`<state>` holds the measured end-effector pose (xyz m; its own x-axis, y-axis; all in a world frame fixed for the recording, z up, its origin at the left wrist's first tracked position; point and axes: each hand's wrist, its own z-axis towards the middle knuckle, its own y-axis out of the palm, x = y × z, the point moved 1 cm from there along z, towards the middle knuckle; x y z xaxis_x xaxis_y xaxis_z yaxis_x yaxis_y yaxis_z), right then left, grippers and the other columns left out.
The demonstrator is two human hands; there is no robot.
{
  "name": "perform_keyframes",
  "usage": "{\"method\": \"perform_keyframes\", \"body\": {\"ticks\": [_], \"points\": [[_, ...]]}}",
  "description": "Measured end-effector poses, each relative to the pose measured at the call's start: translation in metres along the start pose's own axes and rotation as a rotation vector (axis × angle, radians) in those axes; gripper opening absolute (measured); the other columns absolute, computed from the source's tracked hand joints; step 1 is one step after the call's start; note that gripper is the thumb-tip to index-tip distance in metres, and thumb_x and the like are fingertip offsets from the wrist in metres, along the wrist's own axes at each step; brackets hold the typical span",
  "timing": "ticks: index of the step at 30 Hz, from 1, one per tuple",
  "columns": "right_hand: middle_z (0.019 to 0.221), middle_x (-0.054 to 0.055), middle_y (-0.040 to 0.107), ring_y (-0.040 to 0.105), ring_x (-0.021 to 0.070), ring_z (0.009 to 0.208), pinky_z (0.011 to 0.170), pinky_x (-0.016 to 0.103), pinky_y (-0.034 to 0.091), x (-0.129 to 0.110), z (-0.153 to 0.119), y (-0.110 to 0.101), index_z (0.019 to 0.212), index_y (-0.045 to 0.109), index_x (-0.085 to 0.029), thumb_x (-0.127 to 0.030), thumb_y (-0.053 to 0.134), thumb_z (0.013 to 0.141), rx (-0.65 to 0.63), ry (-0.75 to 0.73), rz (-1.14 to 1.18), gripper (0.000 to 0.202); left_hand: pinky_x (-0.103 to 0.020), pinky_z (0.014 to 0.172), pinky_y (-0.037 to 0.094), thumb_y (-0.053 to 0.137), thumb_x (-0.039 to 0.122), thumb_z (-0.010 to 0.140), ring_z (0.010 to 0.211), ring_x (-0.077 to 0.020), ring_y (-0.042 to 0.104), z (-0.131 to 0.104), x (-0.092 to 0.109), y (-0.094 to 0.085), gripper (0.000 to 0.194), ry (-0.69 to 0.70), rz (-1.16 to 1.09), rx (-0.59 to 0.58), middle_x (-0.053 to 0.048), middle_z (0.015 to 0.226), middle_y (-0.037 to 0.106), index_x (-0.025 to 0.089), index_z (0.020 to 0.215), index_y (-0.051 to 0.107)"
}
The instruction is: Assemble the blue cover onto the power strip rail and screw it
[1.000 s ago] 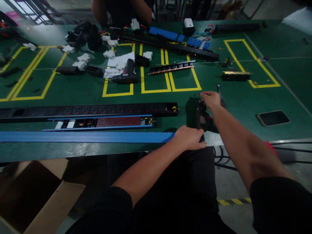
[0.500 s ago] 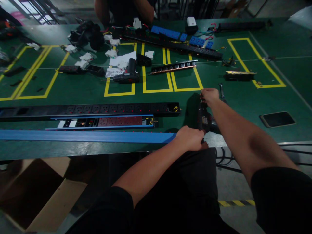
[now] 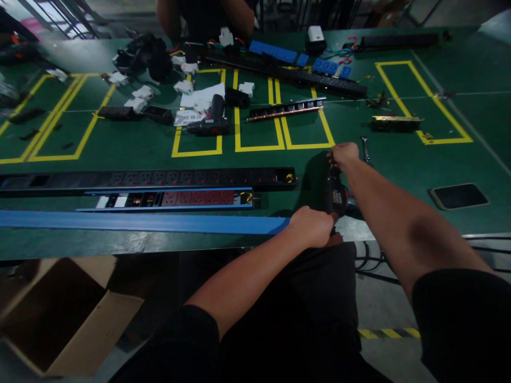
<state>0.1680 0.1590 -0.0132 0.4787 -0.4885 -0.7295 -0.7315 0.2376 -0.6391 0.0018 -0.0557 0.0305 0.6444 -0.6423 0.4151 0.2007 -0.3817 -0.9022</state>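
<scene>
A black power drill (image 3: 334,194) is between my hands at the table's front edge, beyond the right ends of the long strips. My right hand (image 3: 345,154) is closed at its far end, with the fingertips bent in and partly hidden. Closed around the near end is my left hand (image 3: 312,226), its thumb pointing at the drill body. The blue strip (image 3: 159,222) ends right beside my left hand. Behind it lie a shorter open strip (image 3: 197,198) with dark red sockets and a long black socket strip (image 3: 179,178).
A wrench (image 3: 365,149) and a phone (image 3: 459,196) lie to the right. Another drill (image 3: 211,119), loose white parts and more strips cover the table's far half. A co-worker (image 3: 205,18) is across the table. An open cardboard box (image 3: 96,330) stands below at left.
Both hands stay on the drill almost unmoved. The view has shifted very slightly; nothing on the table has visibly been moved.
</scene>
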Motion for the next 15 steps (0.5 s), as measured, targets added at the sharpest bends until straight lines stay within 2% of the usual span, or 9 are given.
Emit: {"method": "perform_keyframes", "body": {"ticks": [6, 15], "points": [[0.081, 0.009, 0.072, 0.057, 0.0127, 0.054, 0.041, 0.021, 0.039, -0.002, 0.004, 0.001, 0.114, 0.063, -0.015, -0.023, 0.058, 0.092, -0.068, 0.051, 0.011, 0.024, -0.039, 0.070, 0.045, 0.047, 0.057, 0.090, 0.086, -0.0273, 0.068, 0.000, 0.001, -0.001, 0.050, -0.015, 0.004, -0.012, -0.012, 0.094, 0.073, 0.018, 0.120, 0.061], [0.075, 0.007, 0.068, 0.054, 0.0120, 0.053, 0.047, 0.024, 0.043, -0.001, 0.012, 0.000, 0.111, 0.060, -0.010, -0.019, 0.053, 0.092, -0.115, 0.094, -0.011, 0.022, -0.042, 0.071, 0.046, 0.046, 0.056, 0.090, 0.085, -0.0282, 0.068, -0.001, 0.000, 0.000, 0.050, -0.007, -0.008, 0.009, -0.012, 0.095, 0.073, 0.017, 0.116, 0.062]]}}
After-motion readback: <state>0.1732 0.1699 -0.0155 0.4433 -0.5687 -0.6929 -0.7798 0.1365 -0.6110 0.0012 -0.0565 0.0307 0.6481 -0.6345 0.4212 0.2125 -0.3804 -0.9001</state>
